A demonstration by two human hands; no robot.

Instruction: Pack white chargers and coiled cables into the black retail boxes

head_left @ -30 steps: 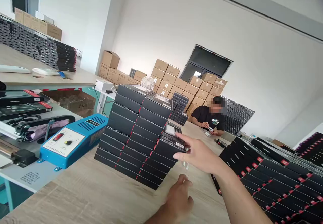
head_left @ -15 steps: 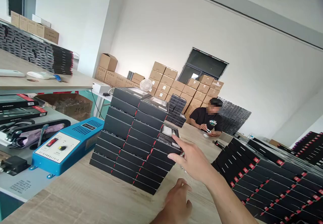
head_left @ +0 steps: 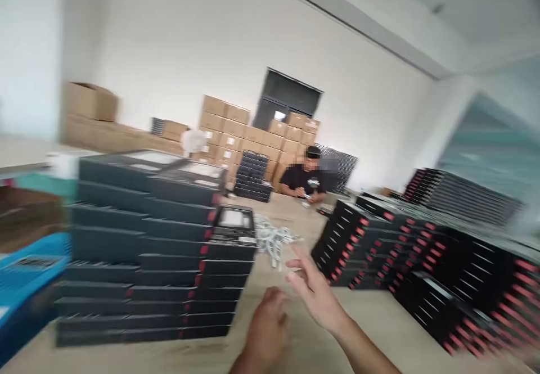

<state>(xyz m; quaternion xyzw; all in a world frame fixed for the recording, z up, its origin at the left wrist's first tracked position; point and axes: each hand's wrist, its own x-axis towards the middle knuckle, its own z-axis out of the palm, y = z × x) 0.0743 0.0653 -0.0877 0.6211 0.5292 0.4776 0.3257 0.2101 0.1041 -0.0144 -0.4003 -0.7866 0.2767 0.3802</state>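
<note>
My right hand (head_left: 314, 289) hovers over the table with its fingers apart and nothing in them, to the right of the box stack. Below and left of it, my left hand (head_left: 268, 320) is blurred, fingers loosely bent and thumb held apart, with nothing visible in it. The stack of flat black boxes (head_left: 139, 239) has red marks at its edges. A black box with a white picture on top (head_left: 234, 219) caps its lower right column. Just beyond my right hand lies a heap of white cables (head_left: 274, 236).
Long rows of black boxes with red tabs (head_left: 379, 239) line the right side. A blue device (head_left: 34, 267) stands at the left edge. Across the table, a person (head_left: 306, 180) handles a small white item. Brown cartons (head_left: 236, 132) are piled by the far wall.
The view has swung to the right. My right hand has come off the top box of the lower column and moved right of the stack. My left hand remains low beside the stack.
</note>
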